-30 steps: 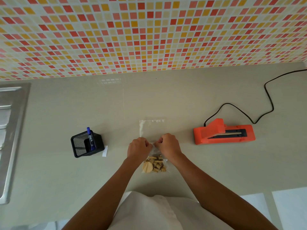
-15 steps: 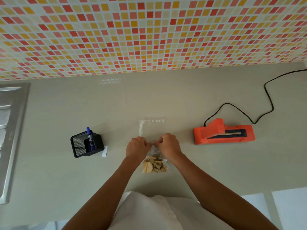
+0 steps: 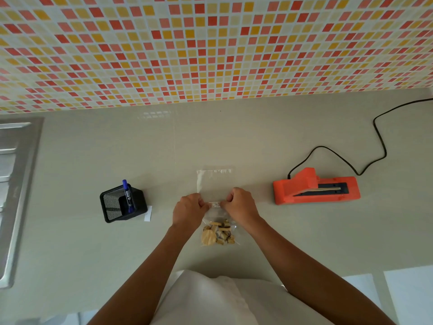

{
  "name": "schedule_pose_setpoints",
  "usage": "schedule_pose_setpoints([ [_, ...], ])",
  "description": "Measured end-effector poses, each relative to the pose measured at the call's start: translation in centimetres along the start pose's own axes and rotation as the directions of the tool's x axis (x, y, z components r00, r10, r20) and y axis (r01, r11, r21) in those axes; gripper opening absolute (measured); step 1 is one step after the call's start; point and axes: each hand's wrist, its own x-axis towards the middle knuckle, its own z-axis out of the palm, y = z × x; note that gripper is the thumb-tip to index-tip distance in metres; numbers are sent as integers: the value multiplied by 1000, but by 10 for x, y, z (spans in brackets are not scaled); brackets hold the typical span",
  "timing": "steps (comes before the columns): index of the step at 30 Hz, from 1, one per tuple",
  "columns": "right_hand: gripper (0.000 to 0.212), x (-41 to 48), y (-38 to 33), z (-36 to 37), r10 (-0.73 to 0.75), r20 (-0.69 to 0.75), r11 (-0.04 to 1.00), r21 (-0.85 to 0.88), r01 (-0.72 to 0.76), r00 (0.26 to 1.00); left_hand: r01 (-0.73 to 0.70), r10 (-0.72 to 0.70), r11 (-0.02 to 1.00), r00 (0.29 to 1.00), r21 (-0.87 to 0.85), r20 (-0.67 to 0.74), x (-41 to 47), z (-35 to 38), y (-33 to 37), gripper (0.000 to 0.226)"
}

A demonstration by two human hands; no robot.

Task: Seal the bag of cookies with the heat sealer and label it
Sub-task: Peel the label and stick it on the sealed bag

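Fingers of both hands are curled in and pinching a small white label (image 3: 214, 204) at mid-frame: my left hand (image 3: 188, 210) grips its left end, my right hand (image 3: 240, 205) its right end, the strip stretched between them across the clear bag (image 3: 212, 184). Print on the label is too small to read. Whether the label is already stuck to the plastic I cannot tell. Bag lies flat on the grey counter (image 3: 257, 141), its empty upper part reaching toward the wall above the hands, the cookies (image 3: 217, 233) bunched at its lower end just below the hands. Heat sealer (image 3: 316, 187), orange, sits to the right of the bag, well apart from it, its black cord (image 3: 379, 137) trailing to the upper right edge of the frame. Left of centre stands a black mesh holder (image 3: 121, 205) with a blue marker (image 3: 127, 194) upright inside; a white slip (image 3: 148, 213) lies against its right side. Steel sink edge (image 3: 18, 184) at the far left. Mosaic-tiled wall (image 3: 210, 48) fills the top.
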Motion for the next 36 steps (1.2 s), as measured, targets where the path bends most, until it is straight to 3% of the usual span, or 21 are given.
schedule_pose_setpoints([
  [5, 16, 3, -1, -1, 9, -5, 1000, 19, -9, 1000, -5, 5, 1000, 1000, -14, 5, 1, 1, 2, 22],
  [10, 32, 0, 0, 6, -30, -21, 999, 11, 30, 999, -10, 10, 1000, 1000, -6, 8, 1, 0, 2, 23],
  [18, 21, 4, 10, 4, -43, -26, 999, 27, 44, 999, -9, 9, 1000, 999, -13, 34, 3, -3, 2, 16],
  [24, 16, 0, 16, 6, -71, -40, 995, 61, 73, 997, -2, 2, 997, 1000, 74, -2, 0, -2, 9, 40],
  [27, 23, -2, 15, 7, -57, -48, 995, 80, 60, 997, -5, 7, 991, 1000, 132, -16, -2, -1, 13, 46],
  [36, 24, -3, 14, 7, -49, -41, 996, 70, 52, 998, -3, 2, 998, 1000, 62, 9, -2, -3, 8, 26],
])
